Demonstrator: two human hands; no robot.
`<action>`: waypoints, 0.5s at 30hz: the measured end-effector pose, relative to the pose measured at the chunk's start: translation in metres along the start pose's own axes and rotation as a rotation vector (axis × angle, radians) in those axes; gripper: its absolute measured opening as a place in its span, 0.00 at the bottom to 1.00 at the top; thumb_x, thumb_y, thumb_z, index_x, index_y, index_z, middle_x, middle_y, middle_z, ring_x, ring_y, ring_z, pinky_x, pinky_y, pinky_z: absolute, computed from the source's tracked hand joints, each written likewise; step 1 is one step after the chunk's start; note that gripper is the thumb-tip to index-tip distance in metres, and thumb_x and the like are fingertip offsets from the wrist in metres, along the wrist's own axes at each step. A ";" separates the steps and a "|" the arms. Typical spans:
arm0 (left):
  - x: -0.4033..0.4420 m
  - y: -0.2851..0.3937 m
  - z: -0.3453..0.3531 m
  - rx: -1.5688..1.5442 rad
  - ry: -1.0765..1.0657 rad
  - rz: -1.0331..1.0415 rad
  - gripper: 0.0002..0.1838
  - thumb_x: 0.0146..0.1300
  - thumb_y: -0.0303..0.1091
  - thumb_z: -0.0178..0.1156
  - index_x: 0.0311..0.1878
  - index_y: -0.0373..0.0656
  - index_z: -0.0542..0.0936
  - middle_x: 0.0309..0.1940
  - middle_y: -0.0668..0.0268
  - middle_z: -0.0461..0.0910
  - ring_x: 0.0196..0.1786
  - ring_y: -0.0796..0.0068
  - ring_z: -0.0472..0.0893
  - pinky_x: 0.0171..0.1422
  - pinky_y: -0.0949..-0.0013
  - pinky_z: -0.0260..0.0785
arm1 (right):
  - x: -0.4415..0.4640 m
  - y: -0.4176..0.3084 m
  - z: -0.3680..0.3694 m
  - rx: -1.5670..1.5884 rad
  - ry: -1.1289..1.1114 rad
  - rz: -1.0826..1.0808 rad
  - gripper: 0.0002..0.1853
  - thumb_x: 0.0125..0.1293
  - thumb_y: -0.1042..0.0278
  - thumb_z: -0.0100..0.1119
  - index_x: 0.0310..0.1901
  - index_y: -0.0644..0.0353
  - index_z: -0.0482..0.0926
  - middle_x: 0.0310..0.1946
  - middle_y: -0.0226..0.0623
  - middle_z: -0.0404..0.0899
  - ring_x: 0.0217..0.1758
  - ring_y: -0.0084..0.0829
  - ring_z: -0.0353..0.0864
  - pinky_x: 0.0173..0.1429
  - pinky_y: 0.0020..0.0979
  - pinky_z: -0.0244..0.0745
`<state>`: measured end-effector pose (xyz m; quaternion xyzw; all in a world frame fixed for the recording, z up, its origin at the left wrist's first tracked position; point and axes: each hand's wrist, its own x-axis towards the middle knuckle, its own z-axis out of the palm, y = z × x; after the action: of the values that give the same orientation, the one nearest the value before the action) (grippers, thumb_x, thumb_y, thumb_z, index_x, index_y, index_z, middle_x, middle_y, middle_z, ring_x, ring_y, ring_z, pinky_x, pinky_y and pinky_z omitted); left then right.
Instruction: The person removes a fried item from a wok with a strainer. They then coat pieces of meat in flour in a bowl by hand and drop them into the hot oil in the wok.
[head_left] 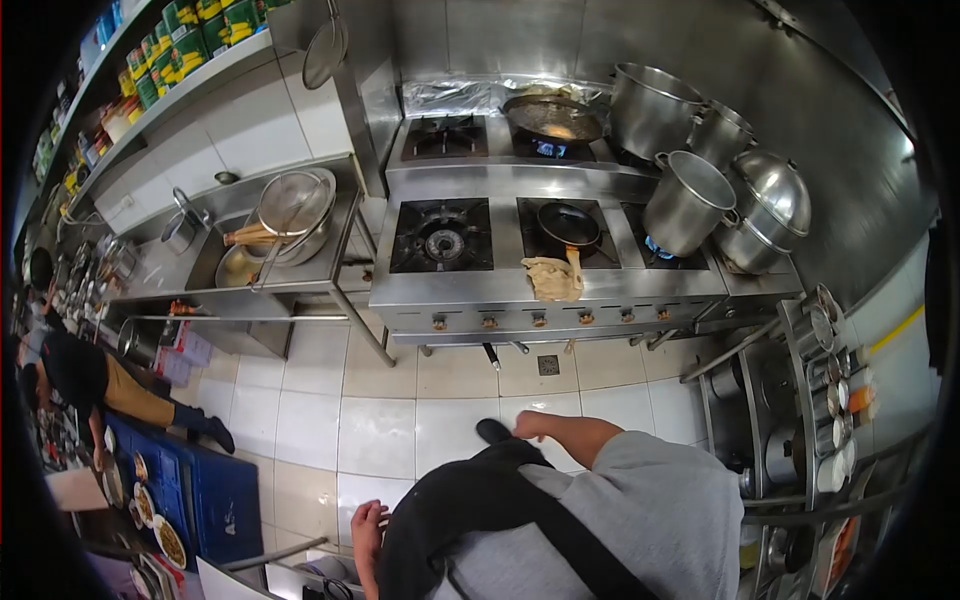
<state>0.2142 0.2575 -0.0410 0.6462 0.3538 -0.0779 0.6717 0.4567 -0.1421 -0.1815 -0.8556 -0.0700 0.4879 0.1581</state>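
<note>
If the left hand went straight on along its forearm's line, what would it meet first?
Beyond open air above pale floor tiles, the left hand would probably meet the left front corner of the silver steel cooking range or the grey metal table leg beside it; depth is unclear.

Stove (450,290), front row: bare burner (445,240) at left; frying pan (568,226) on the middle burner, cloth (552,280) before it on the front ledge; open pot (690,195) on the right burner, lidded pot (765,215) to its right; back row: wok (552,122) behind the frying pan, two tall pots (655,105) to its right; left of stove: sink counter (335,240), strainer (297,200) on a bowl (310,248); above: shelf (215,80) bearing cans (190,50).
</note>
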 end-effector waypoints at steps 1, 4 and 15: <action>0.004 -0.001 0.007 0.009 -0.016 -0.001 0.18 0.70 0.40 0.59 0.56 0.38 0.76 0.43 0.59 0.83 0.41 0.70 0.82 0.43 0.67 0.75 | 0.003 -0.009 -0.006 -0.126 -0.097 -0.146 0.18 0.59 0.60 0.53 0.40 0.67 0.84 0.37 0.48 0.83 0.38 0.43 0.87 0.33 0.41 0.86; 0.030 0.000 0.038 0.079 -0.015 -0.017 0.18 0.67 0.42 0.61 0.53 0.38 0.79 0.40 0.61 0.83 0.40 0.70 0.82 0.42 0.68 0.75 | 0.013 -0.030 -0.017 0.034 -0.050 -0.157 0.17 0.59 0.57 0.56 0.36 0.63 0.85 0.29 0.42 0.84 0.34 0.36 0.85 0.36 0.37 0.84; -0.017 -0.111 0.106 0.227 0.319 -0.304 0.19 0.63 0.41 0.60 0.45 0.32 0.82 0.32 0.58 0.84 0.34 0.67 0.82 0.38 0.63 0.75 | 0.038 -0.387 -0.229 0.804 -0.234 -0.687 0.26 0.68 0.53 0.61 0.60 0.63 0.73 0.58 0.41 0.72 0.53 0.33 0.75 0.40 0.39 0.83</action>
<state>0.1789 0.1366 -0.1309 0.6610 0.5376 -0.1143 0.5110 0.6856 0.1855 0.0271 -0.5955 -0.1707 0.4883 0.6146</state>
